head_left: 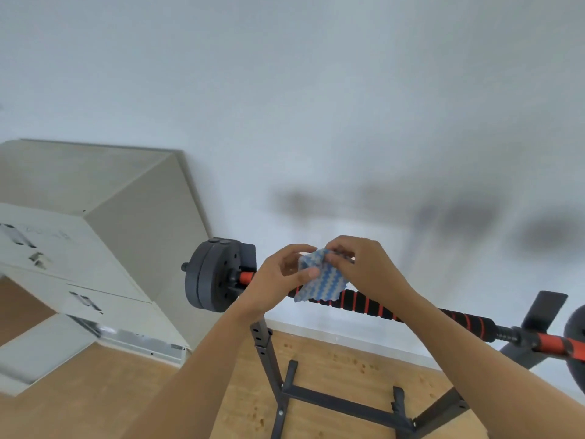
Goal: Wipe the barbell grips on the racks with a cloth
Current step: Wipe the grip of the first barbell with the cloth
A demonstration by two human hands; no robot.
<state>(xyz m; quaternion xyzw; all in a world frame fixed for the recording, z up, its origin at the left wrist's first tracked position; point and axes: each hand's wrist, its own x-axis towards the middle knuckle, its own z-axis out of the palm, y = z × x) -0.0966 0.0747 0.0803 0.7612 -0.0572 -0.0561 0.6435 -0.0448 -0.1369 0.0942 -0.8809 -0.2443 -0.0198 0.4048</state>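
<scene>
A barbell lies across a dark metal rack (264,346); its black grip with red stripes (373,304) runs from centre down to the right. Dark weight plates (210,275) sit on its left end. A blue and white zigzag cloth (318,275) hangs just above the grip's left part. My left hand (278,280) pinches the cloth's left edge with the thumb on top. My right hand (364,264) pinches its upper right corner. Both hands hide the bar section behind them.
A light grey cabinet (95,236) with drawers stands at the left against the white wall. The rack's crossbars (345,403) and legs spread over the wooden floor below. Another weight plate (577,331) shows at the right edge.
</scene>
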